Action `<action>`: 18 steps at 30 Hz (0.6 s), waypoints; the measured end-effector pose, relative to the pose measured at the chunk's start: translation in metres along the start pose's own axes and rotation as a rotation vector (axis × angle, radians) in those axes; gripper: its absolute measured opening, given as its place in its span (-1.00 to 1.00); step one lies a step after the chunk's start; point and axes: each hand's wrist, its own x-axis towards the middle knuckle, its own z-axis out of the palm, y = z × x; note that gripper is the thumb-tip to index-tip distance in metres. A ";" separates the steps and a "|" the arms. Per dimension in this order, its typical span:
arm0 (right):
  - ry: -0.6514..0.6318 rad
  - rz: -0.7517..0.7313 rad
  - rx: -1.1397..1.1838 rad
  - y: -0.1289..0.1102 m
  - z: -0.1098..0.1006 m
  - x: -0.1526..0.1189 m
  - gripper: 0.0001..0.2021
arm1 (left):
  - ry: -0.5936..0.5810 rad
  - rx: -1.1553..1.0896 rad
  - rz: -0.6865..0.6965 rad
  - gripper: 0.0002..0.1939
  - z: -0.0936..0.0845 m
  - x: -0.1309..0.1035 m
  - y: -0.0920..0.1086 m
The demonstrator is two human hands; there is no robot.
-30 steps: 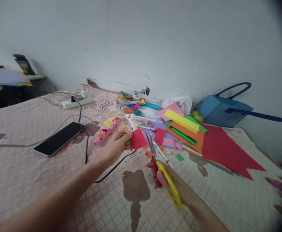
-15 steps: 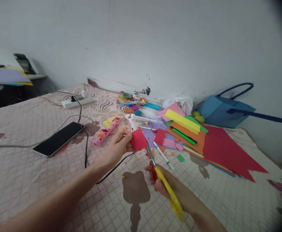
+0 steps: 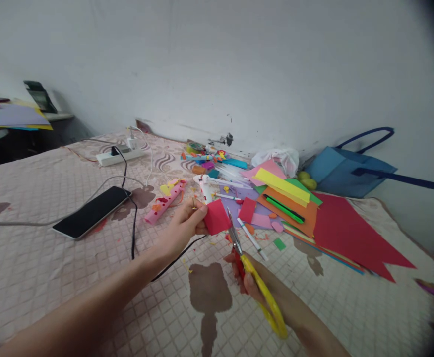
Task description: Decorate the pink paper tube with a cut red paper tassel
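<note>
Between its thumb and fingers, my left hand (image 3: 187, 220) pinches a small red paper square (image 3: 217, 217). My right hand (image 3: 252, 280) is wrapped round the yellow and red handles of the scissors (image 3: 263, 292). Their metal blades point up and away, slightly parted, at the right edge of the red square. Whether the blades touch the paper cannot be made out. Just behind the square lies a white glue gun (image 3: 203, 187). A second red paper piece (image 3: 247, 210) rests on purple paper to the right.
Coloured paper sheets (image 3: 346, 228), a green pen (image 3: 284, 208) and a blue bag (image 3: 350, 171) are at the right. A black phone (image 3: 92, 213), cables and a power strip (image 3: 122, 156) lie left. A decorated pink tube (image 3: 165, 203) lies beyond my left hand.
The red square, held by my left hand, has shifted slightly right and tilted. The scissors have moved a little right, and their blades look more parted.
</note>
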 end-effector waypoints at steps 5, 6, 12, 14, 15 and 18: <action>0.015 0.031 0.053 0.002 -0.001 -0.001 -0.44 | 0.009 -0.009 -0.011 -0.63 0.000 0.001 0.000; 0.010 0.026 0.055 0.002 -0.001 -0.001 -0.45 | 0.007 -0.010 -0.013 -0.64 0.000 0.001 0.000; -0.026 0.014 0.062 0.001 -0.002 -0.002 -0.47 | -0.007 -0.007 -0.018 -0.68 0.000 0.000 0.000; -0.042 -0.003 0.060 0.001 -0.003 -0.003 -0.48 | -0.005 -0.004 -0.020 -0.68 0.000 -0.001 0.001; -0.043 -0.006 0.061 0.002 -0.003 -0.003 -0.49 | -0.004 -0.001 -0.021 -0.68 0.000 -0.001 0.001; -0.032 -0.001 0.064 0.004 -0.004 -0.003 -0.49 | -0.012 0.002 -0.020 -0.67 0.001 -0.001 0.002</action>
